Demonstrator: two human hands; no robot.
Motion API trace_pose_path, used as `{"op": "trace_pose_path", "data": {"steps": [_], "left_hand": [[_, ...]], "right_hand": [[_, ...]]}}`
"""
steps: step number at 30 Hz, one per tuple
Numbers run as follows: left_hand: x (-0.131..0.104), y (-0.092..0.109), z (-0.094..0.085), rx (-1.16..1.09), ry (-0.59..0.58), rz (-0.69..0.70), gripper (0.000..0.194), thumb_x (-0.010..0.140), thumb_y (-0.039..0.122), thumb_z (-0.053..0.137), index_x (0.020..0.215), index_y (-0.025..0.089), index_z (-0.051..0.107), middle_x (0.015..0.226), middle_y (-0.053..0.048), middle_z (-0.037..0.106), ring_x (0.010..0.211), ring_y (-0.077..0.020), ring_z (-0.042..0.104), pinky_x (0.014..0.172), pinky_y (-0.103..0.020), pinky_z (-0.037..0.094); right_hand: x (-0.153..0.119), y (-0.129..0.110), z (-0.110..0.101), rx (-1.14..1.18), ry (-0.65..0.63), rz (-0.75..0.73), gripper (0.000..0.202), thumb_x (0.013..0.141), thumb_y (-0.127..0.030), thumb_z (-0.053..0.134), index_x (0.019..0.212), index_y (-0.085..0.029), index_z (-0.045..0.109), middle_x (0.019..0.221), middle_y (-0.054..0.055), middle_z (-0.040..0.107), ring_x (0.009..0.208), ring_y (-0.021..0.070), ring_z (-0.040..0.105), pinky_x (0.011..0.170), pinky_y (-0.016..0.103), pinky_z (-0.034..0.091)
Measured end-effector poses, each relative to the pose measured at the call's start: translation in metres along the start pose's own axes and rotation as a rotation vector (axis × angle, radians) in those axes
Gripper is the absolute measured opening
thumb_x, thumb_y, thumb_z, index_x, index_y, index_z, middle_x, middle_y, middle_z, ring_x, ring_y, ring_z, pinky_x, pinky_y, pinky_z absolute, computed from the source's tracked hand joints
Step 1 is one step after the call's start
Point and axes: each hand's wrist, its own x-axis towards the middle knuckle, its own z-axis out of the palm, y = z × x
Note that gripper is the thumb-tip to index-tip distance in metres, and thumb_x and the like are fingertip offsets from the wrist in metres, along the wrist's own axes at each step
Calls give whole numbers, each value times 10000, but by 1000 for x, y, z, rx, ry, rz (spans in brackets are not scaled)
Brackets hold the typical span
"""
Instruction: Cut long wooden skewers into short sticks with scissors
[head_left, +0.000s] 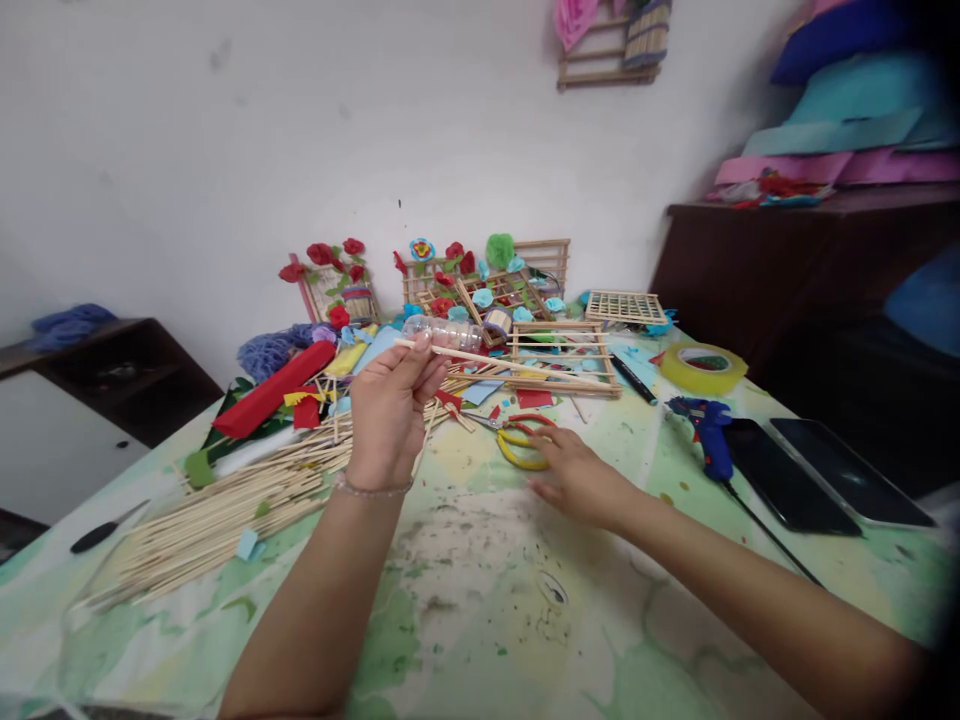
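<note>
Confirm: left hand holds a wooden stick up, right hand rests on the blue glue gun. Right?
Not quite. In the head view the left hand does hold the wooden stick up, but the right hand rests at the yellow-handled pliers; the blue glue gun lies apart, untouched.

yellow-handled pliers (523, 440), blue glue gun (705, 432), yellow tape roll (703, 369)

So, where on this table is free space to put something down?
Bare cloth lies between the forearms, near the front edge. Crowded: sticks at left, frames behind, scissors by the right hand, phones at right.
</note>
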Motion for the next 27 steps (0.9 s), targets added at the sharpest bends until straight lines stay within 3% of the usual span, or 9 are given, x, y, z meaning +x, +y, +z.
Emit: {"op": "trace_pose_path", "data": {"steps": [3, 6, 12, 16, 18, 20, 24, 27], "left_hand": [[1, 5, -1, -15, -2, 25, 53, 739, 188, 673, 733, 136, 679, 760, -14, 708, 665, -68, 662, 621, -113, 538], [2, 9, -4, -20, 13, 55, 56, 765, 190, 647, 768, 154, 689, 811, -13, 719, 697, -69, 668, 618, -105, 535], [6, 16, -10, -88, 18, 93, 59, 766, 177, 646, 797, 146, 685, 839, -21, 722, 725, -76, 674, 617, -111, 539], [10, 22, -14, -154, 91, 107, 37, 763, 143, 640, 772, 150, 676, 774, 6, 712, 662, -54, 662, 612, -105, 535], [12, 25, -16, -198, 126, 104, 45, 765, 124, 633, 750, 148, 668, 754, 12, 705, 644, -48, 657, 614, -104, 533], [11, 27, -15, -236, 136, 83, 63, 768, 107, 624, 733, 144, 661, 740, 9, 703, 643, -51, 658, 605, -101, 530], [2, 25, -7, -258, 101, 8, 81, 777, 100, 612, 720, 135, 657, 734, -6, 705, 644, -62, 665, 583, -100, 525], [-11, 26, 1, -259, 72, -12, 93, 788, 99, 599, 736, 135, 667, 754, -12, 713, 659, -62, 669, 586, -91, 522]], "right_hand": [[36, -2, 2, -88, -102, 160, 509, 798, -282, 505, 1291, -157, 485, 1317, 156, 463, 1200, 287, 434, 962, 366, 379], [64, -2, 7, -136, -162, 251, 452, 729, -254, 569, 1166, -143, 583, 1186, 175, 559, 1075, 306, 521, 848, 352, 429], [87, -6, 9, -107, -220, 344, 255, 633, -248, 657, 835, -92, 672, 854, 201, 654, 823, 315, 611, 660, 349, 447], [74, -13, -11, 25, -192, 372, 171, 723, -297, 563, 732, -133, 611, 744, 137, 632, 733, 257, 598, 598, 322, 434], [58, -20, -22, 120, -156, 361, 130, 754, -242, 502, 825, -153, 563, 778, 91, 609, 703, 199, 583, 582, 288, 434], [39, -28, -27, 367, -105, 312, 176, 775, -217, 464, 947, -183, 481, 802, 39, 556, 642, 138, 543, 565, 261, 434], [6, -40, -11, 1097, 16, 143, 361, 725, -404, 609, 951, -228, 389, 752, -29, 382, 565, 89, 387, 517, 239, 369], [-10, -43, 16, 1192, 29, 33, 572, 594, -457, 739, 985, -245, 379, 791, -27, 342, 618, 98, 334, 518, 224, 316]]}}
